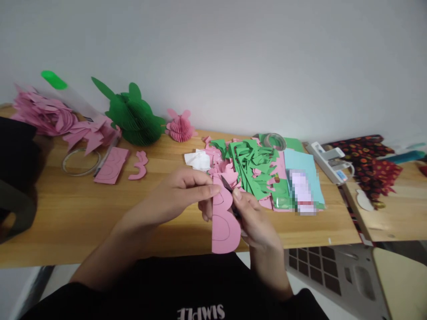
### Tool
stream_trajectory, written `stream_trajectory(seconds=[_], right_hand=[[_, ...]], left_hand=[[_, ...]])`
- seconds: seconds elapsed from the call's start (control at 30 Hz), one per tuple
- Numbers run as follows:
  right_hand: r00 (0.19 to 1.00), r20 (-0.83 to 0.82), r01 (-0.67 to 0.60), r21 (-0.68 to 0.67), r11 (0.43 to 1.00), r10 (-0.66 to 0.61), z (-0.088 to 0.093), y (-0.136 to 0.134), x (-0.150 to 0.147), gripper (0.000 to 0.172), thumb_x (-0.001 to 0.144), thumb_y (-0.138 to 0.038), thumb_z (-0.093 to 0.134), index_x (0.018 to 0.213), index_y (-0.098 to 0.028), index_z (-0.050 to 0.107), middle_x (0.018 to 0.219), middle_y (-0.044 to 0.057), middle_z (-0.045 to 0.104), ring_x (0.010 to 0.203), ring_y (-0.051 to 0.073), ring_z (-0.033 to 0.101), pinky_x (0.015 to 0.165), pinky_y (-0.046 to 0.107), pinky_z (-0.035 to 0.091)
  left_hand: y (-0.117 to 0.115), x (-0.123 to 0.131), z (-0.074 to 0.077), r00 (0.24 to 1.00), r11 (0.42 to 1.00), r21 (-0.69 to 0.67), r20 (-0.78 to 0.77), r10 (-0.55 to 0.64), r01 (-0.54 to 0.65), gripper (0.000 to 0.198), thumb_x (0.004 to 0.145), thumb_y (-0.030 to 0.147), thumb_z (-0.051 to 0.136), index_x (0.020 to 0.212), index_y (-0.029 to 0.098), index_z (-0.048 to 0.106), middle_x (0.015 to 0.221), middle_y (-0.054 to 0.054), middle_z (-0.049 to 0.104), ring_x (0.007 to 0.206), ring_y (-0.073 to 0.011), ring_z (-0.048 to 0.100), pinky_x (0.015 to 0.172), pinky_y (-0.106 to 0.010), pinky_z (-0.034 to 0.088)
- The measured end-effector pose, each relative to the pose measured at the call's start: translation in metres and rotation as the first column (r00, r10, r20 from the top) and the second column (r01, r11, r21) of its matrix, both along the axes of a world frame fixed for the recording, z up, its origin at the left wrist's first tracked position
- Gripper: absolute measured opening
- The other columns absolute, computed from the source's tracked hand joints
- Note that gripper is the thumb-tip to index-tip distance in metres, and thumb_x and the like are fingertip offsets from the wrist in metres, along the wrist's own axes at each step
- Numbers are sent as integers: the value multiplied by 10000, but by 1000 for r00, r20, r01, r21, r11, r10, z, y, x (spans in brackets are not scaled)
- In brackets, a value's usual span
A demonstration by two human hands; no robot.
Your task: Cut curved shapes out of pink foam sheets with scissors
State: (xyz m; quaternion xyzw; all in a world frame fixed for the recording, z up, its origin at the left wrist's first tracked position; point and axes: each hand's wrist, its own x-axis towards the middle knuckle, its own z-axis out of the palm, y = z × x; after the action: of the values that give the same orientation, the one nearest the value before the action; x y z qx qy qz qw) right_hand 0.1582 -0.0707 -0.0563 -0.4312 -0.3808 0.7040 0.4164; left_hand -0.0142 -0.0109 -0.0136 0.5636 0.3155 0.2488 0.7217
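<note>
My left hand (193,191) pinches a pink paper piece (225,233) near its top left edge. Curved pencil lines run down the paper, and its right edge is cut into rounded bumps. In my right hand (255,218) is a pair of scissors (229,183), with the blades at the paper's upper right edge; their handles are mostly hidden by my fingers. Behind my hands lies a heap of green paper scraps (250,166) mixed with pink ones. To the left, a pink sheet with drawn outlines (112,165) rests beside a cut-out pink shape (138,166).
Along the wall stand a green honeycomb paper figure (135,118) and a smaller pink one (181,126). Pink paper pieces (43,113) are piled at far left. Light blue sheets (302,160), a tape roll (275,141) and a white power strip (328,162) sit at right.
</note>
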Motion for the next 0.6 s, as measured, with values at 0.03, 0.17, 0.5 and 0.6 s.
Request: stream_trajectory(seconds=[0.03,0.17,0.5,0.6], right_hand=[[999,27,22,-2,1000,-22,-1,0,0,528,852,-657,528,570,-211,494,445,-70,338,377,76,221,333,221,174],[993,89,78,-24,997,-76,-2,0,-1,548,839,-682,518,556,-214,510,453,-60,354,388,85,244,343,224,204],[999,22,50,-69,996,-49,-4,1,0,531,826,-679,542,582,-208,517,455,-72,340,384,77,218,332,220,161],[998,25,62,-73,995,-61,-4,1,0,529,831,-674,540,587,-205,520,455,-72,348,389,78,222,338,221,172]], left_hand=[[-1,1,-1,1000,1000,-13,9,11,-11,280,853,243,608,588,159,645,540,9,665,518,-98,610,556,-194,485],[-2,2,-4,999,998,-47,12,31,-31,301,853,278,621,581,152,641,539,0,670,518,-103,617,560,-205,498],[0,4,-5,999,998,-49,19,30,-29,295,852,268,628,585,142,632,534,4,661,516,-95,614,546,-193,490],[0,4,-6,999,999,-28,-4,39,-39,288,857,271,621,599,143,635,545,0,667,528,-104,618,556,-204,490]])
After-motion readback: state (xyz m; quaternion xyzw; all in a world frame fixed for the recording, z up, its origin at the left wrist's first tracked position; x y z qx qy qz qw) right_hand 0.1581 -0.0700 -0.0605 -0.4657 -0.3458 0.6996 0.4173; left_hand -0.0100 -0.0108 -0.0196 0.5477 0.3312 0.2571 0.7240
